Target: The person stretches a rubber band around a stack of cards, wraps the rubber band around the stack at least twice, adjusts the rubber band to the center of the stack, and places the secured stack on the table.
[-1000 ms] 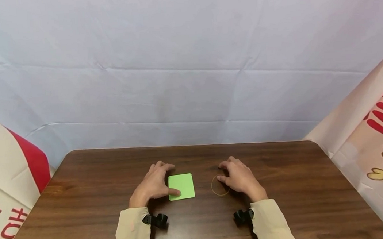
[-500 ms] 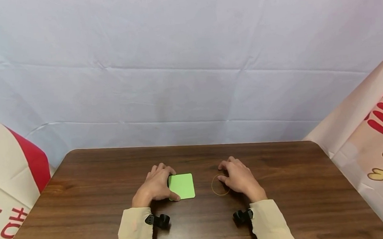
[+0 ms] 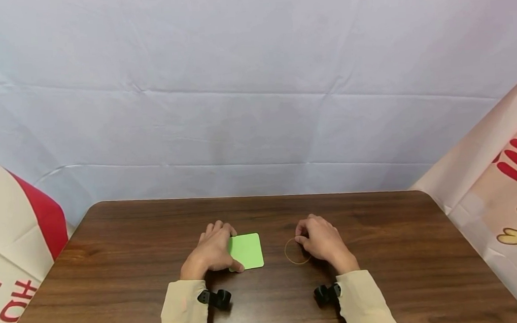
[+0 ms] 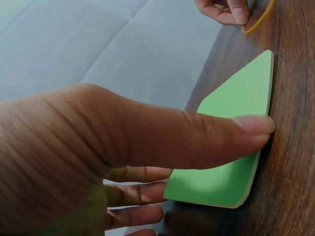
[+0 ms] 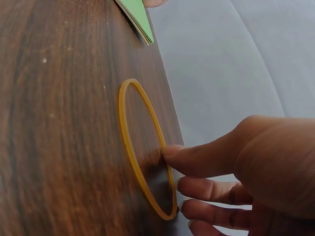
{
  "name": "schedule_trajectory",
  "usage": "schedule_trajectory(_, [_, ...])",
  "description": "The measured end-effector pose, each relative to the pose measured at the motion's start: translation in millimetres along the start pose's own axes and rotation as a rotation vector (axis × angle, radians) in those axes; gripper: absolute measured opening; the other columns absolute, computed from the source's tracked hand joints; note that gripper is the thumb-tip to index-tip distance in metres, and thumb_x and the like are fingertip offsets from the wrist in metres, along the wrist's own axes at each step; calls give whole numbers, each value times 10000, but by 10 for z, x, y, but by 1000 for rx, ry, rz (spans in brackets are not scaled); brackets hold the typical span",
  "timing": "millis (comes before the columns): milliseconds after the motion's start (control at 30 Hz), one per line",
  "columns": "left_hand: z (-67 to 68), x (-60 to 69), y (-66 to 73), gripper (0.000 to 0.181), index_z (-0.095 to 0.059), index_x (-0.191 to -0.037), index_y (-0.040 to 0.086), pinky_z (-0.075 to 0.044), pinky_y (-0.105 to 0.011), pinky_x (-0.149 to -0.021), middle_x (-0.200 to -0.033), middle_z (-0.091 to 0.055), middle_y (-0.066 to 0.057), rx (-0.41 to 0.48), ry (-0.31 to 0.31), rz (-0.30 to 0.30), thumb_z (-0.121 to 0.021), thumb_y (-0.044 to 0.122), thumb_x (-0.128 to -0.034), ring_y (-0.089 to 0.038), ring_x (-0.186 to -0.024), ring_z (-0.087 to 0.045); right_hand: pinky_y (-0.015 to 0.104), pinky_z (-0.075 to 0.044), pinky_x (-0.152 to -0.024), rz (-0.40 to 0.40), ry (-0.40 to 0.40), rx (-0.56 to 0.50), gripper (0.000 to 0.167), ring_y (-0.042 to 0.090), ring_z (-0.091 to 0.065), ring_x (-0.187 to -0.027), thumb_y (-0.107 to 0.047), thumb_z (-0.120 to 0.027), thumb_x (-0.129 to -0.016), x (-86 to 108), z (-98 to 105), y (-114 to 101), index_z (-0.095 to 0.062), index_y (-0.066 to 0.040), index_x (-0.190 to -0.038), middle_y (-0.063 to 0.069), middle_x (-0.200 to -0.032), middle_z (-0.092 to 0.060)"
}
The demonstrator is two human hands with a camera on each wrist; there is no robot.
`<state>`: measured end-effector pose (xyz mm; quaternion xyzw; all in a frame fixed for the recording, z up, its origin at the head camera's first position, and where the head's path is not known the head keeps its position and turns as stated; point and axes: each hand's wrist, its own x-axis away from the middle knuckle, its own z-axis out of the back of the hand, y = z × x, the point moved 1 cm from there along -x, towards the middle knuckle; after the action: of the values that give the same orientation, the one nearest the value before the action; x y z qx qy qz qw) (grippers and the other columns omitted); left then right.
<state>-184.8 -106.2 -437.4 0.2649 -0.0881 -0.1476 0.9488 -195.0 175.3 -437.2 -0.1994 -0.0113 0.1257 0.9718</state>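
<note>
A green square pad point(image 3: 247, 251) with rounded corners lies on the table. My left hand point(image 3: 209, 251) spans its left part, thumb at the near edge and index finger at the far edge, gripping it. In the left wrist view the thumb point(image 4: 197, 140) crosses the pad's green face point(image 4: 241, 93). The right wrist view shows layers along its side. To its right lies a thin yellow rubber band point(image 3: 286, 255), a loop on the tabletop. My right hand point(image 3: 323, 240) pinches the band's far right side point(image 5: 129, 142) between thumb and index finger; the other fingers are curled.
The brown wooden table point(image 3: 134, 238) has rounded far corners. Behind it hangs a pale creased cloth point(image 3: 237, 108). Printed banners stand at the left point(image 3: 4, 221) and right point(image 3: 479, 207). Each wrist carries a small black camera.
My left hand has shifted right, and its index finger and thumb have closed in on the pad's edges. The right thumb and index finger have drawn together at the band.
</note>
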Motion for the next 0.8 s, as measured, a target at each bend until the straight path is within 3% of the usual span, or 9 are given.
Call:
schedule_trajectory(400, [-4,-5,34,801,-598,-1253,35,-407,-463,-870,-1099,-467,-61,52,2,-19,-1011,222,-592,-250,-978,-434,403,-435,-693,-23,-21,-25,149,168,-482,-749,-140,-765,-914,0,-1,-10,-650,-179,-827,-22,-821,-517])
schedule_trajectory(600, [-9,5,47,745,-577,-1191,55,-456,-415,-792,-1043,-439,-49,94,-4,-31,-1005,158,-590,-214,-888,-445,399,-443,-711,4,-41,-45,133,144,-488,-756,-158,-773,-912,8,16,4,-647,-175,-873,-30,-843,-528])
schedule_trajectory(800, [-16,-7,68,717,-524,-1122,82,-441,-390,-768,-953,-486,-20,105,-18,-52,-995,127,-583,-193,-833,-464,395,-430,-711,14,-56,-45,174,148,-473,-741,-136,-766,-915,21,26,13,-639,-185,-807,-31,-824,-518])
